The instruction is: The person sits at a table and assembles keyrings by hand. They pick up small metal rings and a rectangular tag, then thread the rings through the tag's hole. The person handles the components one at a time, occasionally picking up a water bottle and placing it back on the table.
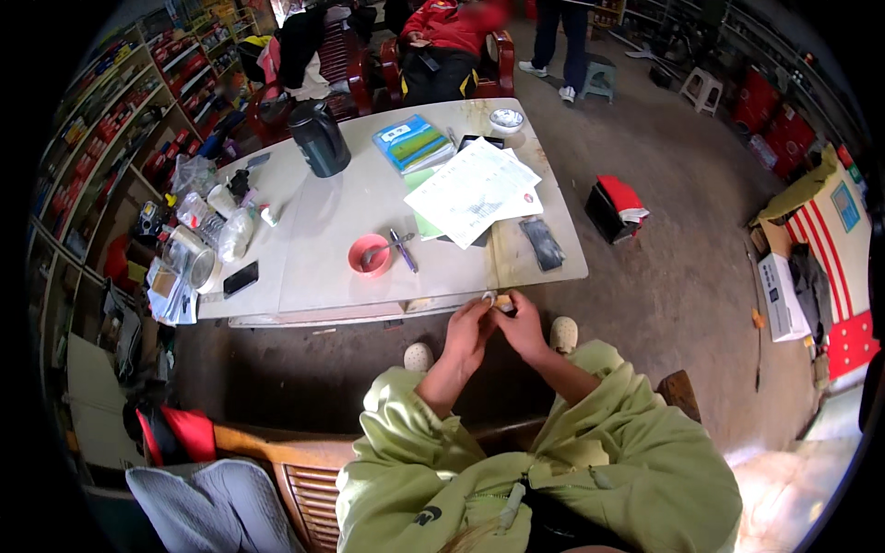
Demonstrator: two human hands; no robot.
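Note:
Just off the table's front edge, my left hand [467, 328] and my right hand [521, 326] meet, fingertips pinched together. Between them is a small yellowish-tan piece [502, 302] with a whitish bit at its left; it is too small to tell what it is. Both hands are closed on it. On the white table [304, 263] beyond them stands a pink bowl [370, 256] with a spoon [385, 245] resting in it. A pen [404, 251] lies beside the bowl. To the right is a dark flat phone-like object [541, 244].
Loose papers [470, 192], a blue-green booklet [414, 145], a dark kettle [319, 138] and a patterned bowl [506, 120] occupy the table's far part. A phone [241, 279] and bagged clutter are at left. A person in red [449, 32] sits opposite; another stands behind.

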